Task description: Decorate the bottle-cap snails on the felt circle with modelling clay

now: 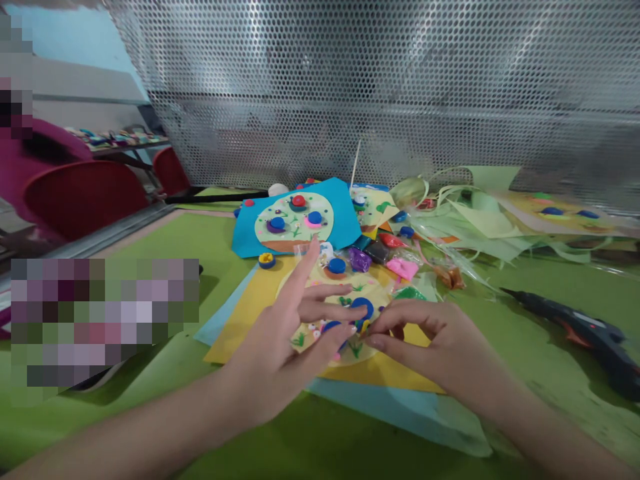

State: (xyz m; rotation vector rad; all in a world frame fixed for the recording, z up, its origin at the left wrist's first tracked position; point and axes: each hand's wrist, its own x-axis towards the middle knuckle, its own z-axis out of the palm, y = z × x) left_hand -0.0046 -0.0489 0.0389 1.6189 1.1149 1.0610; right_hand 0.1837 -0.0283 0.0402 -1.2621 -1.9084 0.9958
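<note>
My left hand [290, 333] lies over a pale round paper disc [373, 287] glued on a yellow sheet [260, 293], fingers spread, fingertips by a blue bottle cap [361, 307]. My right hand [430, 340] is beside it, thumb and fingers pinched together at a small piece near the same cap; what it pinches is too small to name. Another blue cap [337, 265] sits higher on the disc.
A blue sheet [345, 207] with a second decorated disc lies behind. Packets of coloured clay [380, 257] and light green paper strips [480, 220] are at the right. A black glue gun [580, 327] rests on the green table [190, 240]. Perforated metal wall behind.
</note>
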